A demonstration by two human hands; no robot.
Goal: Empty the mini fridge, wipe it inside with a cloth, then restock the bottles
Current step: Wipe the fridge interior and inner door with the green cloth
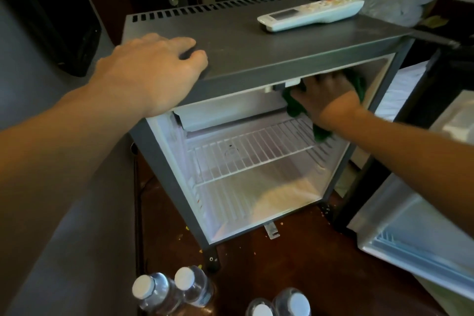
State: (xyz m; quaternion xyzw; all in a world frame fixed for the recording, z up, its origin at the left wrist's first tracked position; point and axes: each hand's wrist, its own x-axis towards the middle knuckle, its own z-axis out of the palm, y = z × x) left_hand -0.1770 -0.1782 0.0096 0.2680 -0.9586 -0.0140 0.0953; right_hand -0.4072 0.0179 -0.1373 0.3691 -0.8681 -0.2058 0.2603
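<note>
four capped bottles [151, 295] stand at the bottom of the frame, before the open mini fridge [243, 43] at centre. left hand [151, 69] rests with relaxed fingers on its top, upper left; right hand [328, 96] grips a green cloth [295, 108] inside the fridge, upper right, above the wire shelf [256, 151].

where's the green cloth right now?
Head view, right side: the green cloth is inside the mini fridge, under the right hand in the upper right corner, above the wire shelf.
</note>
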